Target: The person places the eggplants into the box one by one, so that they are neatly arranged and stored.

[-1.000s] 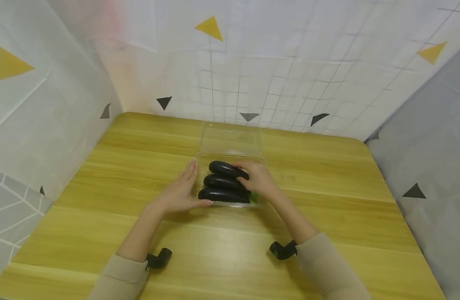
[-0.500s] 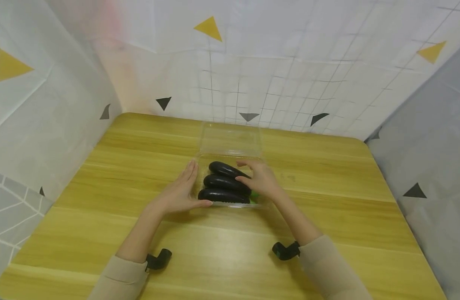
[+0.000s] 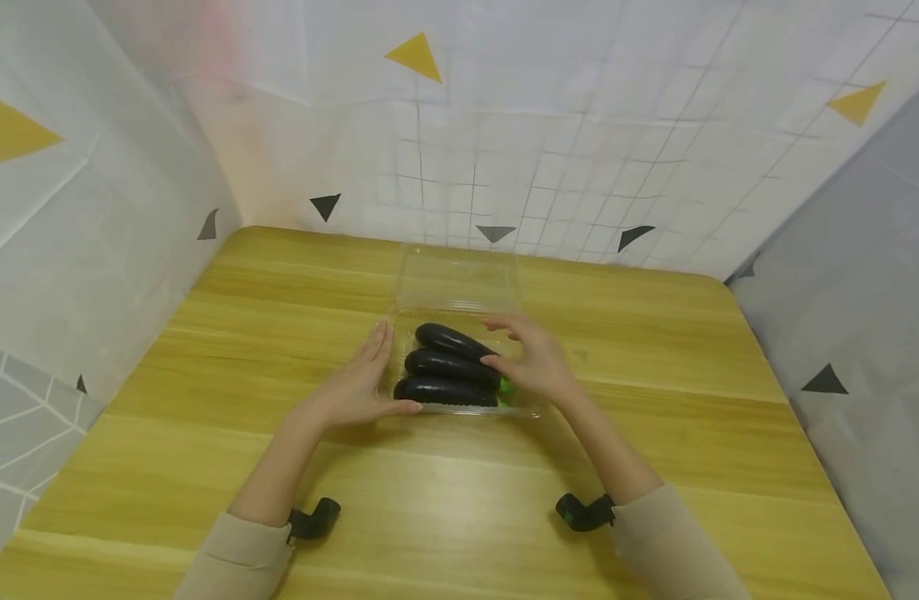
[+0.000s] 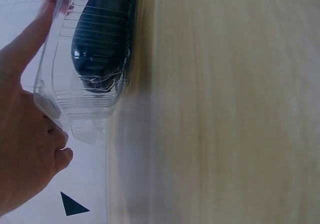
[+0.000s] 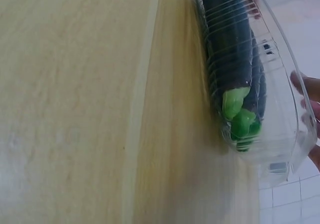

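Three dark eggplants lie side by side in a clear plastic clamshell box [image 3: 470,411] in the head view: a back one [image 3: 447,337], a middle one [image 3: 444,364] and a front one [image 3: 440,392]. Green caps [image 5: 234,102] show at their right ends in the right wrist view. My left hand [image 3: 354,388] rests on the box's left side, fingers straight, with the thumb along the front rim. Over the box's right side is my right hand [image 3: 537,360], fingers spread and holding nothing, its thumb tip overlapping the middle eggplant in this view.
The box's clear lid [image 3: 459,277] is folded back flat toward the wall. Under everything is a wooden table [image 3: 444,508]. White patterned sheeting [image 3: 549,150] surrounds its back and sides. A black wrist mount [image 3: 582,512] sticks out at the right sleeve.
My right hand has let go of the back eggplant and drawn back to the right, its fingers spreading. The left hand stays at the box. The eggplants lie almost as before.
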Tool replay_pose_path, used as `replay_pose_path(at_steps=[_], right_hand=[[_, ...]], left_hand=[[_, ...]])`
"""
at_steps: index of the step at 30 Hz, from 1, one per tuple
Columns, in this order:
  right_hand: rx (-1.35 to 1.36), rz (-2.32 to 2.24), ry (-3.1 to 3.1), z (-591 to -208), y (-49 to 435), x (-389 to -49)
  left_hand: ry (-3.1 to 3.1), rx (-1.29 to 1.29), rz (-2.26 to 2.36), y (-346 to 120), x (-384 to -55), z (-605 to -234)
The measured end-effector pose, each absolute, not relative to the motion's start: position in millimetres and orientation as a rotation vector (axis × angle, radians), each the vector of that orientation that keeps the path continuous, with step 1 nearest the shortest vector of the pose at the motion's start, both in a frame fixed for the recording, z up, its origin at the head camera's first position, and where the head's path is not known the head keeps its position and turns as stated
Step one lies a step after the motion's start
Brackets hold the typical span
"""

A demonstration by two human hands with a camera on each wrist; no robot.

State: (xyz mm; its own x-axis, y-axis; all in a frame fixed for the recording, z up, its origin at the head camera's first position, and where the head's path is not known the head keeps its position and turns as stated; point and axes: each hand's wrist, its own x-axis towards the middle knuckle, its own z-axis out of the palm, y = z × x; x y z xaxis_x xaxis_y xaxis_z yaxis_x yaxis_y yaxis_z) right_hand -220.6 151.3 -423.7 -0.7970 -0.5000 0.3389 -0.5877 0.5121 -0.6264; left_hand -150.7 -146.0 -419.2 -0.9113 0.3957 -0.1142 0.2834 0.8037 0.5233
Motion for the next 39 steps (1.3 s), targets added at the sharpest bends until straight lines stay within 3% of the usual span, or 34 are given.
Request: replay_pose_path(at_steps=[19,30,39], right_hand=[[0.961,1.160,-2.517,-419.1,160.2,-219.1],[0.978,1.146,-2.485,-412.5,165.1,-213.5],[0.944,1.121,-2.517,-409.0,174.4,-214.0]], left_hand=[[2.892,0.654,0.868,-148.5,-155.1,-406.7],[2.788,0.715,1.312,-145.8,-165.0,-397.7],[2.759,0.719,1.387,-146.7,-180.2,-396.1]])
